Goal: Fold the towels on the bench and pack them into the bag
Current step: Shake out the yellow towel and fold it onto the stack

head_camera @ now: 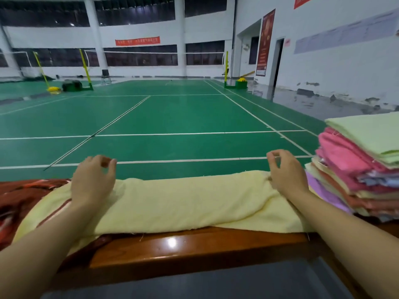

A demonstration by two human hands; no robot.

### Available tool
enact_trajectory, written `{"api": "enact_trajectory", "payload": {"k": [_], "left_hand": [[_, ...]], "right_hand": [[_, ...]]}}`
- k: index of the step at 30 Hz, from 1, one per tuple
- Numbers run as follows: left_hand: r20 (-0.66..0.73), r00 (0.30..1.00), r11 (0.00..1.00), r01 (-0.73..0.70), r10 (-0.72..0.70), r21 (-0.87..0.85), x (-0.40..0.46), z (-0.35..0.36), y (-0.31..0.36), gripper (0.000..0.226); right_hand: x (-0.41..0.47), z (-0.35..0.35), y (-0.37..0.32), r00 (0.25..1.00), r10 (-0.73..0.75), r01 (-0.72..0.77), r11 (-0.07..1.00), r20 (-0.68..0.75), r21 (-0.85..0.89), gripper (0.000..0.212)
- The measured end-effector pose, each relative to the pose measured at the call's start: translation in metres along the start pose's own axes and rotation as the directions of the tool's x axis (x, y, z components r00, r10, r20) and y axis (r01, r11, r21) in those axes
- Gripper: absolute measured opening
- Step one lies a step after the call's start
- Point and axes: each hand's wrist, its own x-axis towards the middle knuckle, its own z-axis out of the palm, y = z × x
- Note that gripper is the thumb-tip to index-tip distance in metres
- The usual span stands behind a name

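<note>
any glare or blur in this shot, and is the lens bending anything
Head view: one bright glare spot on the glossy wooden bench edge; the left hand looks slightly motion-blurred at its fingertips; wide-angle distortion stretches the forearms and the stack of folded towels at the frame edges; the yellow towel is evenly lit, without hard shadows.

The stack of folded towels (358,167) runs off the right edge, its full width out of view. The red patterned bag (19,197) is cut by the left edge and partly buried under the yellow towel (183,203), which also covers most of the wooden bench (194,244). Whether the curled fingers of the left hand (92,180) and the right hand (285,171) grip the towel's far edge cannot be told. Lettering on the distant red banner (137,41) is too small to read.
</note>
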Motion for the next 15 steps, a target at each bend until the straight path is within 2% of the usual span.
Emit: {"api": "enact_trajectory", "payload": {"k": [3, 5, 7, 10, 13, 15], "left_hand": [[0.049, 0.98, 0.978, -0.185, 0.191, -0.095, -0.027, -0.027, 0.023, 0.023], [0.116, 0.949, 0.949, -0.275, 0.293, -0.152, -0.046, -0.049, 0.03, 0.019], [0.168, 0.907, 0.919, -0.361, 0.386, -0.16, -0.063, -0.07, 0.025, 0.017], [0.227, 0.88, 0.906, -0.384, 0.417, -0.177, -0.081, -0.088, -0.006, 0.02], [0.336, 0.861, 0.918, -0.314, 0.382, -0.241, -0.092, -0.093, -0.044, 0.038], [0.326, 0.872, 0.92, -0.285, 0.366, -0.271, -0.1, -0.093, -0.058, 0.044]], "right_hand": [[-0.029, -0.025, -0.022, 0.96, -0.278, 0.275, 0.957, 0.021, 0.094, 0.018], [-0.055, -0.041, -0.033, 0.881, -0.455, 0.44, 0.889, 0.133, 0.125, 0.025], [-0.078, -0.048, -0.031, 0.804, -0.525, 0.521, 0.848, 0.28, 0.092, 0.032], [-0.101, -0.047, -0.016, 0.769, -0.446, 0.451, 0.886, 0.457, 0.106, 0.037], [-0.112, -0.043, -0.006, 0.788, -0.416, 0.37, 0.909, 0.453, 0.191, 0.03], [-0.114, -0.044, -0.009, 0.801, -0.38, 0.323, 0.925, 0.463, 0.199, 0.018]]}}
